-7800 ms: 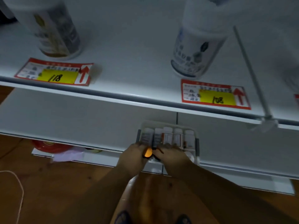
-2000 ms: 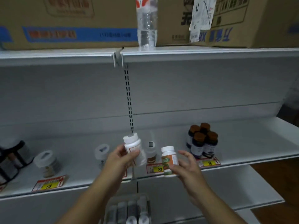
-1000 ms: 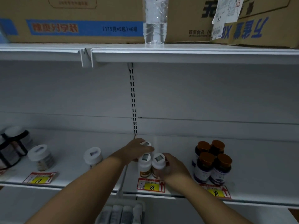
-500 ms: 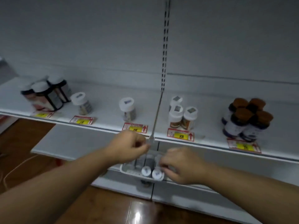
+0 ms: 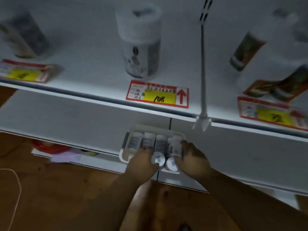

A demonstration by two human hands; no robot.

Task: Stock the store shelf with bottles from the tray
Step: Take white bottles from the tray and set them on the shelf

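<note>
From your head camera, the white tray sits on a lower shelf, at its front edge, just under the seam between two shelf panels. Its bottles lie on their sides in a row, long axes running from the shelf's back toward its front edge, caps pointing at you. Your left hand is on the tray's near left part, fingers curled over a white-capped bottle; your right hand is at the tray's near right corner, fingers curled around the neighbouring bottle. The two caps show side by side between your hands. Whether either grip is fully closed, you cannot tell from the blur. On the upper shelf, a white jar stands upright behind a price tag reading 108 at the front edge.
</note>
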